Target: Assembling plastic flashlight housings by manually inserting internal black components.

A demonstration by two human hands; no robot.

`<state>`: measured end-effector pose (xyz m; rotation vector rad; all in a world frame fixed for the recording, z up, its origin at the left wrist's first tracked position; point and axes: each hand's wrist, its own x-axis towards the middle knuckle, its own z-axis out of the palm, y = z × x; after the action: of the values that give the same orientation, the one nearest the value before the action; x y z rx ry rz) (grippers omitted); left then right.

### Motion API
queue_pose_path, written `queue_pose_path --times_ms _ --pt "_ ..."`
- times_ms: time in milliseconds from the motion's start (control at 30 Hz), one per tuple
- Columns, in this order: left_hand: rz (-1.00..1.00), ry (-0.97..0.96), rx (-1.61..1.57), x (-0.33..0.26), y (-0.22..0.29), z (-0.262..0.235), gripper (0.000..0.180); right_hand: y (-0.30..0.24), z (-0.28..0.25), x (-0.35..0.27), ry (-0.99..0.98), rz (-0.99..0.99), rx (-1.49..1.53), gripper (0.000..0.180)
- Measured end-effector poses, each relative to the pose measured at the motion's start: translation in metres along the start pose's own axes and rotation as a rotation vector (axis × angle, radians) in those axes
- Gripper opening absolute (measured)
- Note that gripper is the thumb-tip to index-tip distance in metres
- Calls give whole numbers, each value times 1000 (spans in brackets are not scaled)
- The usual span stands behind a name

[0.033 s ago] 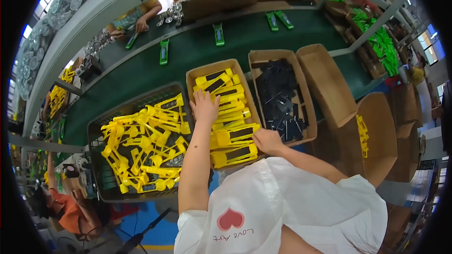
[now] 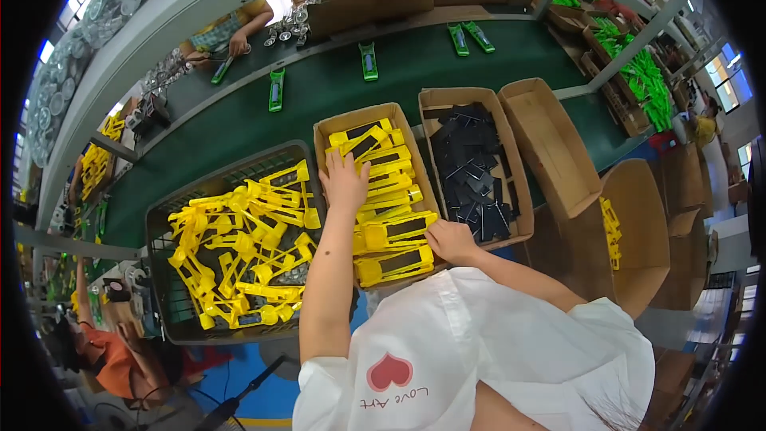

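Observation:
A cardboard box in front of me holds a row of yellow plastic parts with dark flat panels. My left hand lies over the box's left side, its fingers spread on the upper parts. At the box's right rim, my right hand is closed, fingers curled at the end of a yellow plastic part in the lower row. The fingertips of this hand are partly hidden. Left of the box, a dark plastic crate is heaped with loose yellow parts.
A second cardboard box to the right contains black flat pieces. Beyond it leans another cardboard box. Green devices lie along the green conveyor belt. Across it, a co-worker's hand handles another green device.

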<state>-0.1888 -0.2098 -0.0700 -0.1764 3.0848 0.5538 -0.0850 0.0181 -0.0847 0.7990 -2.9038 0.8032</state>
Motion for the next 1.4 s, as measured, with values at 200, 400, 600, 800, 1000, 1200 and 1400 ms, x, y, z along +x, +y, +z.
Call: queue_pose_path --times_ms 200,400,600,800,1000,1200,1400 --pt "-224 527 80 -23 -93 -52 50 4 -4 1 -5 18 -39 12" --pt "-1044 -66 -83 -78 -188 -60 70 -1 -11 11 79 9 -71 12" --pt "-438 -86 -661 -98 -152 -81 57 -1 -12 7 82 24 -73 9" --pt "-1078 481 200 -115 -294 -116 80 -1 -11 3 96 40 -154 7" --pt "-1332 74 -336 -141 -384 -74 90 -7 -10 6 75 43 -188 9" --pt "-960 284 -328 -170 -380 -97 70 -17 -8 11 76 38 -167 8" --pt "-719 455 -315 -173 -307 -134 46 -19 -7 13 75 9 -243 8"
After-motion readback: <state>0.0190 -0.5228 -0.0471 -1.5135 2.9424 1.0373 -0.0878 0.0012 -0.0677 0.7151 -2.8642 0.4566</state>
